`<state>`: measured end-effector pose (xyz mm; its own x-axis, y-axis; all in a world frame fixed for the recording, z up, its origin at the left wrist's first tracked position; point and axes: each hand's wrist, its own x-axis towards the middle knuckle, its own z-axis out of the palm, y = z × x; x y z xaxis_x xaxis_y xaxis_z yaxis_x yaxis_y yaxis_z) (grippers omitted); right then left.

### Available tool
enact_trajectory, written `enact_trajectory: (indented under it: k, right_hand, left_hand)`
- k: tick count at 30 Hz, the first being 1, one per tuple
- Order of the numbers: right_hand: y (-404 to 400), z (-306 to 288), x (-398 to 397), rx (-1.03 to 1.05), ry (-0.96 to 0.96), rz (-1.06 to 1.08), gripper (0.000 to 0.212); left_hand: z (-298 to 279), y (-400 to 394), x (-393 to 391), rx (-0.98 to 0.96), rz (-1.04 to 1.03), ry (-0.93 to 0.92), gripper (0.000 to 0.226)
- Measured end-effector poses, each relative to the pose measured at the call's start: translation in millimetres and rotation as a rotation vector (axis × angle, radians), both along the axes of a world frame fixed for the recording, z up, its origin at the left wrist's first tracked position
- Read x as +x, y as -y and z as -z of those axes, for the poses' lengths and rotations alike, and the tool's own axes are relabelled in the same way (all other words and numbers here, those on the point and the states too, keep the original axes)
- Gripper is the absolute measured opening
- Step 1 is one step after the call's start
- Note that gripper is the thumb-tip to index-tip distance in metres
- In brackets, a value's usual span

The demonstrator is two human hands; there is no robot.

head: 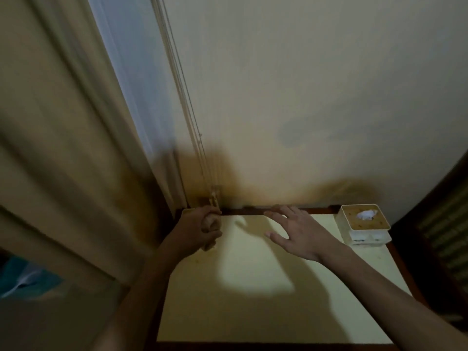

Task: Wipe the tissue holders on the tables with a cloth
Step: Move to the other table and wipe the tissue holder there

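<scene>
While lit dimly, tissue holder (362,223): square, pale-walled, with a brown speckled top and white tissue (366,214) poking from its middle; at the far right corner of the table (255,310), against the wall, well apart from the right fingertips.
Right hand (298,234): spread flat above the tabletop, fingers (276,214) straight and splayed, gripping nothing; holder beyond the little-finger side.
Left hand (200,228): curled tight round a bunched tan cloth (211,225) at the far left corner, fingers wrapped over it, a fold showing below the knuckles.
Table: pale yellow top with dark brown rim, shadows of both arms across it.
Cords (182,107): thin, hanging down the wall just behind the left fingers.
Curtain (58,138): beige, left of the left hand.
Wall (316,92): cream, stained darker just above the fingertips.
</scene>
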<state>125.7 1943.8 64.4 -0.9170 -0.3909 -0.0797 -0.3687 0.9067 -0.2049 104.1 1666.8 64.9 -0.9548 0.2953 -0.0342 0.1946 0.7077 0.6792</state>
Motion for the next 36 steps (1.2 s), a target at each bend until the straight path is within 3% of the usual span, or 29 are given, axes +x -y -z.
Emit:
enact_trajectory:
  k: [8, 11, 15, 23, 27, 30, 34, 36]
  right_hand:
    - [-1, 70, -3, -0.152, 0.106, 0.016, 0.074]
    - [10, 130, -5, -0.174, 0.175, 0.027, 0.058]
    - [33, 227, -12, -0.220, 0.185, 0.068, 0.055]
    - [61, 406, 11, -0.076, 0.229, 0.091, 0.074]
    - [59, 438, 20, -0.092, 0.123, 0.086, 0.080]
    - [58, 444, 22, -0.091, 0.111, 0.102, 0.077]
    - [63, 439, 19, -0.098, 0.165, 0.123, 0.083]
    - [71, 426, 9, -0.178, 0.144, 0.146, 0.075]
  left_hand:
    - [61, -9, 6, -0.023, -0.085, 0.103, 0.046]
    - [123, 5, 11, -0.028, -0.132, 0.156, 0.044]
    - [227, 22, 26, -0.035, -0.238, 0.157, 0.043]
    - [376, 35, 63, -0.160, -0.438, 0.146, 0.035]
    - [411, 27, 76, -0.325, -0.532, -0.004, 0.035]
    - [421, 22, 82, -0.423, -0.542, 0.099, 0.047]
    - [410, 31, 74, -0.321, -0.543, 0.119, 0.061]
    - [396, 41, 53, -0.205, -0.615, 0.062, 0.058]
